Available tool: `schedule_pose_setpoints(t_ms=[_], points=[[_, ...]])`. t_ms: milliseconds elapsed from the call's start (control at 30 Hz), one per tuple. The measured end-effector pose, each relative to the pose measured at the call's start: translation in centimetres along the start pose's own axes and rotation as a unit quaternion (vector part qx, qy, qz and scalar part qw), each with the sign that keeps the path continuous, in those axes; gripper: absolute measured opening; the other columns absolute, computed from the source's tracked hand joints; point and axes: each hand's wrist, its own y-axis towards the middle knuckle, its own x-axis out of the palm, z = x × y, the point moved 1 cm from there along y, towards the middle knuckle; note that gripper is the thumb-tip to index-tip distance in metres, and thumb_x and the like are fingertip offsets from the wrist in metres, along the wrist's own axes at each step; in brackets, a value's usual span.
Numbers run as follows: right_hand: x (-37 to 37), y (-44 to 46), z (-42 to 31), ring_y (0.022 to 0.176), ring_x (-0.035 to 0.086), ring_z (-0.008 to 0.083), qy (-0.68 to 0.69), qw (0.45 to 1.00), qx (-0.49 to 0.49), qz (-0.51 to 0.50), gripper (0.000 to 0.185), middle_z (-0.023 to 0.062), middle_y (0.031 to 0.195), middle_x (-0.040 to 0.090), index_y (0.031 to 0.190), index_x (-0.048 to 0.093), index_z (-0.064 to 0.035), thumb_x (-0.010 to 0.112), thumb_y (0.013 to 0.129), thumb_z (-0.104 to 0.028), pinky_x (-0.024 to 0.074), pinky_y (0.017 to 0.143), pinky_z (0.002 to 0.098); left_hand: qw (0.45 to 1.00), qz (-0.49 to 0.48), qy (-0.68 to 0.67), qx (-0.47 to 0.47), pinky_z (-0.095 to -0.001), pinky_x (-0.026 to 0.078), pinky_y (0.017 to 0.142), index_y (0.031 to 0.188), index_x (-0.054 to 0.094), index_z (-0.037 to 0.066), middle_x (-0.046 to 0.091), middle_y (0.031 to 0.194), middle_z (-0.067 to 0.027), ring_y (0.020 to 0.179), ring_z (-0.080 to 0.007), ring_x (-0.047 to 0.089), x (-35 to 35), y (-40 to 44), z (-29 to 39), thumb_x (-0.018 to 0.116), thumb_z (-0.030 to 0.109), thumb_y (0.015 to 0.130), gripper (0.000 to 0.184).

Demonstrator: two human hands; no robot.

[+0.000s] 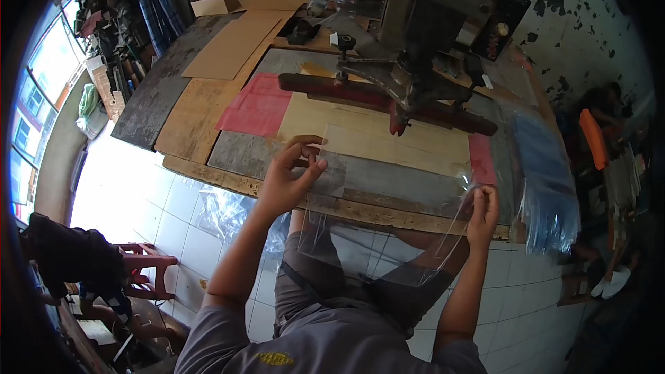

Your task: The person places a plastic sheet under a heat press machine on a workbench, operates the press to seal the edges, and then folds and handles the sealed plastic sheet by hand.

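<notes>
The workbench (183,135) fills the middle of the frame, its cream-and-red panel (301,114) lying flat beneath the press bar (332,91) at upper centre, and blue-tinted plastic sleeves (547,180) stacked at right, probably for easy reach. At lower centre, a clear plastic film (402,260) droops over the bench's near edge, spread by widely parted hands: the right hand (483,211) pinches its right side, but through such transparency I cannot tell whether the left hand (287,173) grips or merely touches it.
</notes>
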Motion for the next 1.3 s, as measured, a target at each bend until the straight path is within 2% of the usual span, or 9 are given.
schedule_pose_setpoints(t_ms=[67, 167, 267, 367, 467, 567, 667, 867, 1300], points=[[0.1, -0.4, -0.2, 0.069, 0.049, 0.0032, 0.037, 0.998, -0.02, 0.043, 0.016, -0.0036, 0.082, 0.056, 0.101, 0.058, -0.0042, 0.057, 0.107, -0.019, 0.0406, 0.061, 0.0214, 0.988, -0.024, -0.121, -0.092, -0.0293, 0.054, 0.084, 0.1, 0.06, 0.001, 0.069, 0.104, -0.0055, 0.093, -0.0137, 0.068, 0.1, -1.0, -1.5, 0.074, 0.008, 0.094, 0.017], [-0.2, -0.1, 1.1, 0.07, 0.05, 0.0032, 0.007, 0.998, -0.039, 0.046, 0.014, -0.003, 0.085, 0.057, 0.104, 0.06, -0.004, 0.057, 0.107, -0.017, 0.0414, 0.062, 0.0208, 0.981, 0.01, -0.174, -0.084, -0.0274, 0.053, 0.087, 0.119, 0.056, 0.0, 0.07, 0.101, -0.0065, 0.096, -0.012, 0.069, 1.0, -1.1, -1.0, 0.072, 0.004, 0.095, 0.029], [0.5, -0.3, 0.9, 0.07, 0.051, 0.0036, -0.012, 0.997, -0.052, 0.062, 0.015, -0.0021, 0.084, 0.059, 0.112, 0.062, -0.0025, 0.057, 0.106, -0.015, 0.0426, 0.062, 0.0208, 0.984, 0.004, -0.153, -0.092, -0.0271, 0.054, 0.087, 0.133, 0.053, -0.001, 0.071, 0.099, -0.0069, 0.095, -0.0132, 0.07, 0.9, -1.3, -0.5, 0.072, 0.002, 0.095, 0.043], [0.8, -0.5, -0.9, 0.068, 0.052, 0.0045, 0.015, 0.999, -0.014, 0.037, 0.021, -0.0012, 0.082, 0.059, 0.121, 0.063, -0.0005, 0.056, 0.106, -0.014, 0.0441, 0.062, 0.0219, 0.986, 0.012, -0.134, -0.099, -0.0272, 0.054, 0.086, 0.141, 0.051, -0.001, 0.072, 0.097, -0.0067, 0.094, -0.0133, 0.071, 0.8, -1.4, -0.3, 0.072, 0.003, 0.095, 0.051], [0.9, -0.7, -1.1, 0.067, 0.052, 0.0053, 0.005, 0.999, -0.01, 0.036, 0.026, -0.0007, 0.08, 0.059, 0.126, 0.063, 0.0006, 0.056, 0.106, -0.014, 0.046, 0.061, 0.0227, 0.987, 0.023, -0.125, -0.099, -0.0267, 0.054, 0.085, 0.14, 0.052, -0.001, 0.072, 0.097, -0.0065, 0.092, -0.0125, 0.071, 0.9, -1.5, -0.5, 0.072, 0.002, 0.095, 0.05], [0.8, -1.2, -0.8, 0.077, 0.049, 0.0024, 0.016, 0.999, -0.006, 0.047, 0.027, -0.004, 0.089, 0.058, 0.126, 0.065, -0.0005, 0.058, 0.106, -0.017, 0.0383, 0.069, 0.0194, 0.988, 0.032, -0.098, -0.111, -0.0254, 0.054, 0.082, 0.139, 0.053, -0.001, 0.072, 0.097, -0.0062, 0.091, -0.0116, 0.071, 0.9, -1.5, -0.7, 0.072, 0.002, 0.094, 0.048], [0.9, -1.0, -1.1, 0.067, 0.054, 0.0054, -0.024, 0.997, -0.045, 0.064, 0.027, -0.0006, 0.081, 0.06, 0.128, 0.064, 0.0004, 0.056, 0.106, -0.013, 0.0481, 0.061, 0.0228, 0.988, 0.05, -0.108, -0.099, -0.0237, 0.053, 0.079, 0.136, 0.054, 0.0, 0.072, 0.096, -0.0054, 0.087, -0.0099, 0.07, 1.1, -1.5, -0.9, 0.072, 0.001, 0.094, 0.046], [0.8, -1.2, -0.9, 0.068, 0.055, 0.0045, -0.013, 0.997, -0.04, 0.061, 0.027, -0.0007, 0.082, 0.061, 0.127, 0.066, 0.0008, 0.058, 0.105, -0.013, 0.047, 0.058, 0.0212, 0.983, 0.056, -0.126, -0.119, -0.021, 0.048, 0.067, 0.132, 0.055, -0.002, 0.068, 0.092, -0.0027, 0.075, -0.0051, 0.06, 1.3, -1.5, -1.4, 0.068, -0.002, 0.095, 0.039], [0.5, -1.5, -0.2, 0.07, 0.057, 0.0046, 0.017, 0.998, -0.033, 0.059, 0.027, -0.0004, 0.083, 0.062, 0.126, 0.066, 0.0011, 0.059, 0.104, -0.012, 0.0479, 0.059, 0.0207, 0.985, 0.061, -0.087, -0.134, -0.0186, 0.047, 0.067, 0.133, 0.064, -0.001, 0.068, 0.089, 0.0009, 0.074, -0.0019, 0.06, 1.4, -1.4, -0.8, 0.069, -0.001, 0.093, 0.041]])
